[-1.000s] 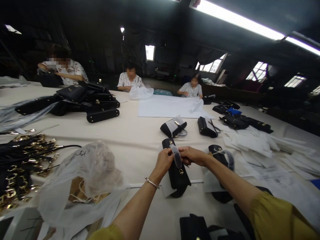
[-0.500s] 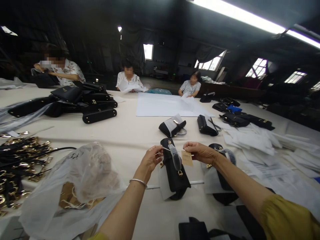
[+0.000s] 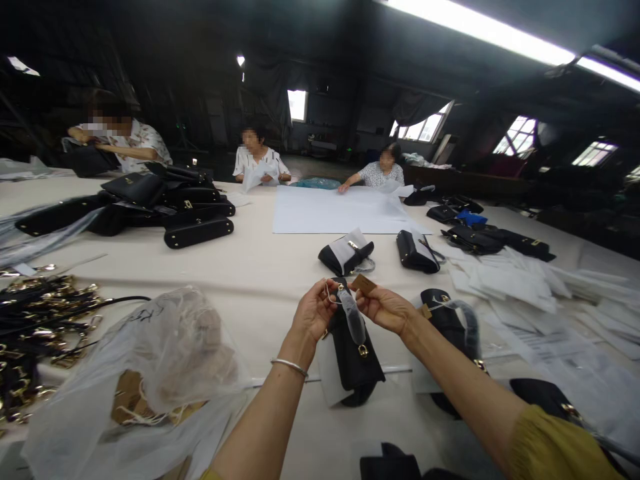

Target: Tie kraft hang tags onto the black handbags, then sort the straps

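Black leather-look handbag [image 3: 356, 368] with a plastic-wrapped handle [image 3: 354, 321] lies on the cream table [image 3: 270, 270]. The left hand [image 3: 314, 312] pinches a thin white cord [image 3: 328, 291]; the right hand [image 3: 389, 309] grips a small brown cardboard tag [image 3: 364, 285].

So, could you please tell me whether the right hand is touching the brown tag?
Touching: in the head view, the right hand grips the brown tag by its lower edge.
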Tool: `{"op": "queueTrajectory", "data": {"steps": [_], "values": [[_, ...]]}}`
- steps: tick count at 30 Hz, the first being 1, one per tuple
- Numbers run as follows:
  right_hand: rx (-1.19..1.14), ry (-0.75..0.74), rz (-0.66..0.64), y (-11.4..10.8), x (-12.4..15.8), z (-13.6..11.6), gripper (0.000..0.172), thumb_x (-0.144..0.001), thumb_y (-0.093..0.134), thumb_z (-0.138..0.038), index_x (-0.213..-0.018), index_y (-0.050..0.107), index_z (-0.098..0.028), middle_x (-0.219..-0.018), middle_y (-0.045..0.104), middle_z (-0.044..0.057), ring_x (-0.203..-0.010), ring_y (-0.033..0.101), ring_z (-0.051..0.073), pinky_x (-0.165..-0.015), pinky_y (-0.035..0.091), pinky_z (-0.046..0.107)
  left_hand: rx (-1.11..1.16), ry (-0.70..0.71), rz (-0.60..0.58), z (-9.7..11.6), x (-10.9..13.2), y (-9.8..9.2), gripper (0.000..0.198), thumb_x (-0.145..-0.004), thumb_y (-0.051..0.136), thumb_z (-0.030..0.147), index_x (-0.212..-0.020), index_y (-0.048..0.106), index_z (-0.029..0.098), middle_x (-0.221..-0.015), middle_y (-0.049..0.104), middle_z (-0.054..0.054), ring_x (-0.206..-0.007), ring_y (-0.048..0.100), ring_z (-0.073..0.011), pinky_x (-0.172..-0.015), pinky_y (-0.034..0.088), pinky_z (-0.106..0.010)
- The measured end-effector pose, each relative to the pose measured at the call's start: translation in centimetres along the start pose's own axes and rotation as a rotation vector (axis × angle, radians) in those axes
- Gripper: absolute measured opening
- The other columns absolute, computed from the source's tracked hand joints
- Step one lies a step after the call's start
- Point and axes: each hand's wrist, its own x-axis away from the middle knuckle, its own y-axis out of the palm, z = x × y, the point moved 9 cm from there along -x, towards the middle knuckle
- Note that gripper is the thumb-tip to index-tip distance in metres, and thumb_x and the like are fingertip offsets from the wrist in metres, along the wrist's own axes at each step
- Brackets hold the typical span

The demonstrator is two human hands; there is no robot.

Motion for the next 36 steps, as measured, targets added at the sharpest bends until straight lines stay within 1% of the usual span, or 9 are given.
{"op": "queueTrajectory", "data": {"steps": [6, 11, 14, 17, 23, 25, 27, 32, 36], "values": [[0.081, -0.007, -0.027, 3.1, 0.9, 0.3, 0.047, -0.058, 0.072, 0.001, -0.104, 0.071, -0.009, -0.096, 0.073, 0.006, -0.082, 0.065, 0.01, -0.079, 0.056, 0.019, -0.094, 0.169, -0.165, 0.8, 1.1, 1.3, 0.023, -0.079, 0.072, 0.012, -0.102, 0.072, 0.009, -0.098, 0.07, -0.006, -0.051, 0.053, -0.0024, -0.046, 0.049, -0.013], [0.476, -0.172, 0.086, 3.6, 1.5, -1.4, 0.037, -0.075, 0.076, -0.041, -0.099, 0.072, -0.013, -0.079, 0.066, 0.0, -0.063, 0.05, 0.006, -0.062, 0.043, 0.022, -0.095, 0.168, -0.16, 0.8, 1.4, 0.8, 0.038, -0.071, 0.073, 0.005, -0.107, 0.07, 0.015, -0.115, 0.069, -0.007, -0.052, 0.058, -0.0024, -0.046, 0.049, -0.012], [0.857, -0.244, 0.185, 3.9, 1.9, -3.2, 0.033, -0.078, 0.069, -0.045, -0.087, 0.072, -0.014, -0.07, 0.06, -0.002, -0.061, 0.045, 0.008, -0.059, 0.035, 0.026, -0.142, 0.198, -0.149, 1.1, 1.5, 0.2, 0.045, -0.073, 0.077, 0.014, -0.116, 0.067, 0.021, -0.129, 0.065, -0.008, -0.063, 0.066, -0.0067, -0.046, 0.046, -0.011], [1.252, -0.296, 0.17, 5.4, 1.9, -4.6, 0.023, -0.078, 0.064, -0.038, -0.069, 0.068, -0.017, -0.064, 0.058, -0.002, -0.064, 0.048, 0.01, -0.063, 0.034, 0.029, -0.415, 0.314, -0.185, 2.1, 1.7, 0.3, 0.049, -0.077, 0.077, 0.028, -0.124, 0.064, 0.025, -0.132, 0.065, -0.007, -0.075, 0.069, -0.0127, -0.05, 0.047, -0.016], [1.613, -0.382, 0.028, 8.4, 2.1, -5.0, 0.018, -0.079, 0.059, -0.03, -0.067, 0.066, -0.02, -0.072, 0.061, 0.0, -0.072, 0.054, 0.014, -0.07, 0.037, 0.031, -1.174, 0.743, -0.076, 5.7, 2.2, 1.4, 0.032, -0.081, 0.068, 0.025, -0.112, 0.073, 0.03, -0.087, 0.068, 0.0, -0.083, 0.057, -0.0174, -0.081, 0.045, -0.033], [1.522, -0.313, 0.041, 7.8, 2.4, -4.4, 0.019, -0.076, 0.065, -0.038, -0.085, 0.069, -0.022, -0.084, 0.065, 0.0, -0.077, 0.056, 0.015, -0.072, 0.041, 0.031, -1.177, 0.694, -0.121, 6.0, 1.9, 1.4, 0.039, -0.08, 0.068, 0.027, -0.118, 0.07, 0.032, -0.078, 0.061, 0.002, -0.076, 0.053, -0.016, -0.079, 0.043, -0.033], [1.434, -0.251, 0.053, 7.1, 2.9, -3.5, 0.045, -0.07, 0.072, -0.04, -0.111, 0.066, -0.023, -0.104, 0.067, 0.003, -0.088, 0.06, 0.019, -0.079, 0.047, 0.033, -1.113, 0.557, -0.218, 5.7, 1.6, 1.5, 0.048, -0.078, 0.067, 0.029, -0.126, 0.065, 0.031, -0.071, 0.053, 0.004, -0.069, 0.05, -0.0145, -0.074, 0.041, -0.032], [1.436, -0.273, 0.172, 5.4, 4.2, -3.0, 0.074, -0.067, 0.069, -0.021, -0.138, 0.05, -0.016, -0.134, 0.058, 0.011, -0.122, 0.056, 0.023, -0.11, 0.042, 0.039, -1.051, 0.316, -0.452, 4.3, 2.2, 1.9, 0.054, -0.077, 0.062, 0.028, -0.13, 0.06, 0.025, -0.071, 0.054, 0.004, -0.069, 0.049, -0.0132, -0.069, 0.038, -0.028], [1.492, -0.226, 0.338, 3.6, 4.6, -4.0, 0.063, -0.074, 0.063, -0.017, -0.136, 0.053, -0.016, -0.126, 0.061, 0.01, -0.117, 0.058, 0.023, -0.108, 0.043, 0.039, -0.983, 0.312, -0.147, 4.9, 0.4, -2.5, 0.049, -0.066, 0.067, 0.031, -0.112, 0.058, 0.018, -0.062, 0.057, 0.004, -0.062, 0.05, -0.0141, -0.061, 0.037, -0.027]]}}
